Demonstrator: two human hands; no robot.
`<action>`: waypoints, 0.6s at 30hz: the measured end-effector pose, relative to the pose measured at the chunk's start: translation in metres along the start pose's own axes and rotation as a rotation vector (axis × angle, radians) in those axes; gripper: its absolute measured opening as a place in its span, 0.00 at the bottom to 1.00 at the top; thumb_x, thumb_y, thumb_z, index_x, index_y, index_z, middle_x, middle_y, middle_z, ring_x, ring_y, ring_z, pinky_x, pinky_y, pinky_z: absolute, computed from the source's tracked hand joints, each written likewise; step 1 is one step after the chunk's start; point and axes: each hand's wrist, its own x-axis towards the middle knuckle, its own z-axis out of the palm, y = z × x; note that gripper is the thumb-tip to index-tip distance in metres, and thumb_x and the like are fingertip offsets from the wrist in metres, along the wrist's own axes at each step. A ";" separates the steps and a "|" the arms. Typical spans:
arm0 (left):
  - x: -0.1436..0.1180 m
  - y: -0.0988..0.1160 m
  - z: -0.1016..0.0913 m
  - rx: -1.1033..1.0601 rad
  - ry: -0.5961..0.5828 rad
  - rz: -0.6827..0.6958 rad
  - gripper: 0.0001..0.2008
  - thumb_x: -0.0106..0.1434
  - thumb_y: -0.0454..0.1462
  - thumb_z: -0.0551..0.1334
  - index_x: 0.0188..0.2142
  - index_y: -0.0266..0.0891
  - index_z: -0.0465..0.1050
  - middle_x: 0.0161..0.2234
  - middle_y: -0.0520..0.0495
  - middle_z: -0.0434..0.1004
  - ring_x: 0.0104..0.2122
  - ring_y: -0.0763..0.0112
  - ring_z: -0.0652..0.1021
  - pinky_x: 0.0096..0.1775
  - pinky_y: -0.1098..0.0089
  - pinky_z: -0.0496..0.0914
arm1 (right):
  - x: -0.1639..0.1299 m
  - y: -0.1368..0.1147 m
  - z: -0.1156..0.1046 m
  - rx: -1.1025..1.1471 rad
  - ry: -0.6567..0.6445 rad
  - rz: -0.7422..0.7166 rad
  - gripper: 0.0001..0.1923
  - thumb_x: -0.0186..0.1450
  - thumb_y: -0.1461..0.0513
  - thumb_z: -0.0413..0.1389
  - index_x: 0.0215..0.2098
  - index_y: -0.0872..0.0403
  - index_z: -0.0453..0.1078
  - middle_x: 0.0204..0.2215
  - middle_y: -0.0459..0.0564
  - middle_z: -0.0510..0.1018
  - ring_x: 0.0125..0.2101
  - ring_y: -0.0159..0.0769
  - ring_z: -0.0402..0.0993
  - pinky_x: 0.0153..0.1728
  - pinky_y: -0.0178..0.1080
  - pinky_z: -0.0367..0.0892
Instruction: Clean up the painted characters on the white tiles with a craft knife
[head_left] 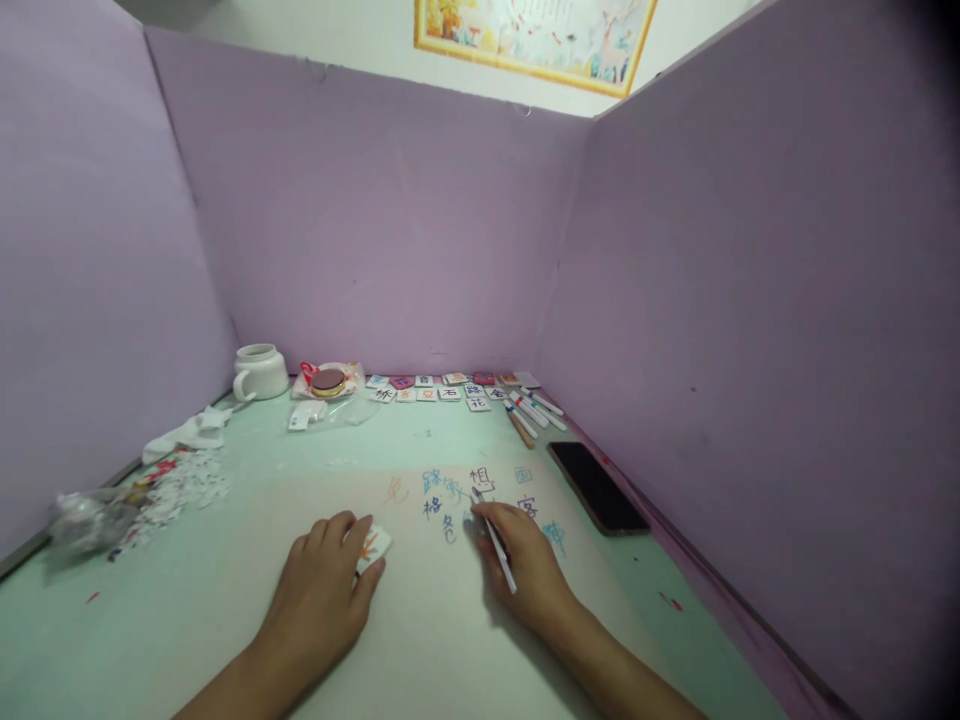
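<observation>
My right hand (529, 565) grips a slim white marker pen (501, 555), its tip near a character in dark ink on a large pale sheet of paper (427, 640). Several other handwritten characters in blue, orange and purple stand around that tip. Resting on the same sheet, my left hand (322, 575) pinches a small white card (377, 546) with an orange mark between thumb and index finger. The fingers cover part of the card.
Rows of small character cards (449, 394) lie at the back, with several marker pens (534, 410) beside them. A black phone (598, 487) is at right. At left are a white mug (261, 372), paper scraps (180, 490) and a crumpled plastic bag (90, 522). Purple panels (375, 220) enclose the table.
</observation>
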 end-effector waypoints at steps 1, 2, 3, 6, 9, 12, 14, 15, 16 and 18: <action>0.000 0.001 0.000 -0.003 0.001 -0.004 0.22 0.64 0.39 0.49 0.53 0.31 0.68 0.50 0.34 0.69 0.48 0.51 0.69 0.47 0.53 0.65 | 0.000 0.000 0.000 -0.002 -0.008 -0.004 0.17 0.60 0.67 0.49 0.46 0.53 0.69 0.40 0.54 0.79 0.42 0.44 0.74 0.45 0.48 0.68; -0.001 0.001 -0.001 -0.007 0.003 -0.007 0.22 0.64 0.39 0.49 0.53 0.31 0.68 0.50 0.34 0.69 0.48 0.51 0.69 0.47 0.53 0.65 | 0.000 0.000 0.000 -0.003 -0.015 -0.007 0.17 0.60 0.68 0.49 0.46 0.53 0.69 0.40 0.54 0.79 0.42 0.44 0.74 0.45 0.48 0.68; -0.002 0.002 -0.001 -0.010 0.005 -0.008 0.22 0.64 0.38 0.49 0.53 0.31 0.68 0.49 0.34 0.69 0.48 0.51 0.69 0.47 0.52 0.65 | 0.000 0.000 0.000 -0.003 -0.022 -0.010 0.17 0.60 0.68 0.49 0.46 0.53 0.69 0.40 0.54 0.79 0.42 0.44 0.74 0.45 0.48 0.68; -0.006 0.003 -0.001 -0.037 0.026 0.000 0.22 0.63 0.38 0.49 0.52 0.30 0.68 0.48 0.33 0.70 0.45 0.51 0.71 0.46 0.52 0.66 | -0.002 0.000 0.000 -0.009 -0.027 -0.020 0.17 0.60 0.68 0.49 0.47 0.53 0.68 0.40 0.54 0.79 0.43 0.44 0.73 0.45 0.48 0.68; -0.011 0.001 0.003 -0.111 0.079 0.020 0.21 0.62 0.39 0.51 0.51 0.31 0.70 0.46 0.34 0.72 0.44 0.52 0.72 0.46 0.52 0.68 | -0.004 0.001 -0.001 -0.015 -0.030 -0.033 0.17 0.60 0.68 0.50 0.47 0.53 0.68 0.41 0.54 0.79 0.43 0.44 0.73 0.46 0.47 0.68; -0.011 0.000 0.007 -0.199 0.192 0.060 0.18 0.60 0.39 0.54 0.48 0.34 0.71 0.44 0.38 0.75 0.43 0.55 0.74 0.45 0.55 0.70 | -0.004 0.000 -0.001 -0.022 -0.034 -0.036 0.16 0.61 0.68 0.50 0.46 0.53 0.68 0.40 0.54 0.79 0.43 0.44 0.74 0.45 0.48 0.69; -0.009 -0.001 0.004 -0.243 0.311 0.122 0.16 0.60 0.40 0.57 0.45 0.37 0.71 0.42 0.41 0.76 0.42 0.57 0.76 0.43 0.59 0.72 | -0.004 0.000 -0.001 -0.028 -0.027 -0.046 0.16 0.61 0.68 0.49 0.46 0.54 0.68 0.40 0.54 0.79 0.42 0.44 0.74 0.44 0.48 0.69; -0.008 -0.003 0.000 -0.264 0.388 0.154 0.15 0.60 0.41 0.58 0.45 0.38 0.71 0.41 0.43 0.77 0.41 0.59 0.76 0.42 0.61 0.72 | -0.004 0.001 -0.001 -0.031 -0.021 -0.054 0.16 0.61 0.68 0.49 0.46 0.54 0.68 0.40 0.55 0.79 0.42 0.44 0.74 0.44 0.48 0.69; -0.007 -0.004 -0.007 -0.283 0.471 0.171 0.16 0.60 0.42 0.59 0.46 0.39 0.70 0.41 0.44 0.77 0.40 0.60 0.77 0.42 0.62 0.72 | -0.004 0.001 -0.001 -0.032 -0.016 -0.061 0.16 0.61 0.68 0.50 0.46 0.54 0.68 0.40 0.55 0.79 0.42 0.44 0.74 0.44 0.47 0.70; -0.008 -0.011 -0.025 -0.309 0.653 0.135 0.19 0.61 0.45 0.59 0.50 0.40 0.66 0.41 0.45 0.75 0.39 0.62 0.76 0.42 0.64 0.72 | -0.004 0.001 -0.001 -0.036 -0.007 -0.067 0.16 0.61 0.67 0.50 0.46 0.54 0.68 0.40 0.55 0.79 0.41 0.43 0.75 0.43 0.47 0.70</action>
